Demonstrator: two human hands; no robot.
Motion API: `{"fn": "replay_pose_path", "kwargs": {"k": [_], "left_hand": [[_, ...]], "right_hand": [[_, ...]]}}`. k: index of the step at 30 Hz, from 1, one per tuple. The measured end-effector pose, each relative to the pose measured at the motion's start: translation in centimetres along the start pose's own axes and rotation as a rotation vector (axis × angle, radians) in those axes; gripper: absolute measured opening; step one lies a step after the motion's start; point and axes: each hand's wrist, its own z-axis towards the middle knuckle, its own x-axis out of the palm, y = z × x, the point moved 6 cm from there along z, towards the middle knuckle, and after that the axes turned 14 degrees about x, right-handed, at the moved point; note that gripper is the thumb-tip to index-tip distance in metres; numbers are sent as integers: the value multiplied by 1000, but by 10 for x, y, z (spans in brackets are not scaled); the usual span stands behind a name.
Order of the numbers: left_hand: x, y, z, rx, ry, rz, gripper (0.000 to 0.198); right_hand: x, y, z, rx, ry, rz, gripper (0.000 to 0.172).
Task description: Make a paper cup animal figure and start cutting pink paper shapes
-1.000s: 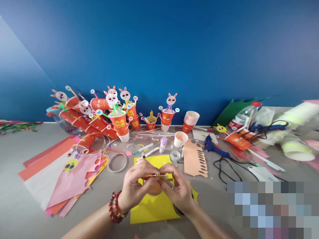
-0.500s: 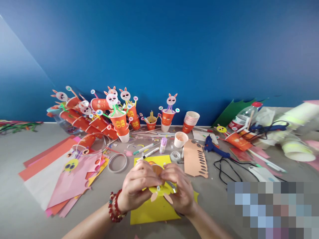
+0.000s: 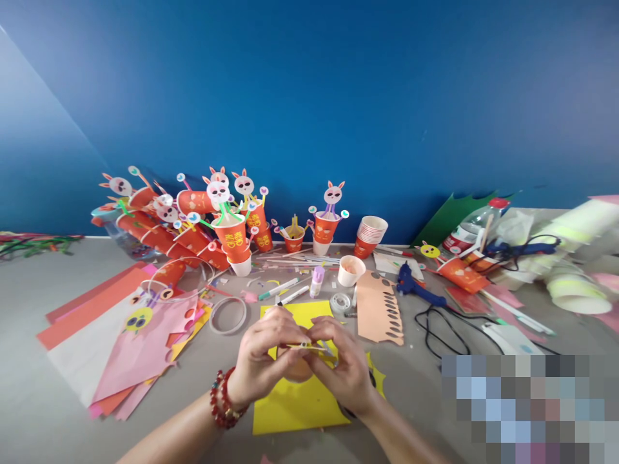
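Paper cutout [image 3: 304,346] edge-on, pinched between left hand [image 3: 264,362] and right hand [image 3: 344,370] fingers

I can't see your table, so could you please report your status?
Left hand and right hand both pinching small paper cutout, edge-on. Held over yellow sheet. Tape roll beyond, apart from hands.

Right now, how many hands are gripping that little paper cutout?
2: the left hand and the right hand pinch the paper cutout from either side, above the yellow sheet. No other hands show.
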Motion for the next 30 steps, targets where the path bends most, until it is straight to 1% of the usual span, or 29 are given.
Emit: {"fn": "replay_pose_path", "kwargs": {"k": [3, 6, 7, 9, 11, 13, 16, 17, 18, 20, 21, 22, 24, 27, 30], "left_hand": [[1, 3, 1, -64, -28, -17, 12], [0, 9, -4, -168, -78, -9, 4], [0, 13, -7, -221, -94, -6, 3], [-1, 23, -15, -362, -123, -13, 11], [-1, 34, -23, -527, -164, -63, 17], [-2, 43, -30, -662, -243, -145, 21], [-7, 53, -34, -774, -382, -213, 27], [-9, 56, -36, -797, -418, -211, 30], [-10, 59, -37, -817, -443, -206, 31], [-14, 63, -40, -837, -480, -201, 32], [-15, 65, -41, -833, -496, -203, 32], [-16, 66, -42, -822, -508, -206, 31], [-18, 67, -44, -803, -516, -204, 29], [-17, 67, -46, -809, -495, -220, 32], [-15, 67, -45, -784, -550, -334, 41]], "right_hand": [[2, -6, 0, 77, 8, -1, 9], [4, -12, -1, 161, 16, 11, 7], [4, -14, -1, 187, 26, 16, 8], [4, -17, -2, 241, 61, 39, 11], [5, -20, -1, 306, 124, 100, 15], [5, -25, 1, 374, 172, 211, 20], [7, -35, 4, 470, 197, 382, 30], [9, -39, 4, 503, 211, 419, 36], [13, -43, 4, 537, 234, 445, 47], [22, -50, -1, 598, 293, 474, 76], [26, -52, -3, 619, 315, 482, 88], [30, -54, -5, 633, 328, 487, 96], [34, -56, -9, 650, 338, 497, 101], [35, -57, -10, 656, 324, 509, 98], [32, -56, -6, 630, 303, 521, 95]]}}
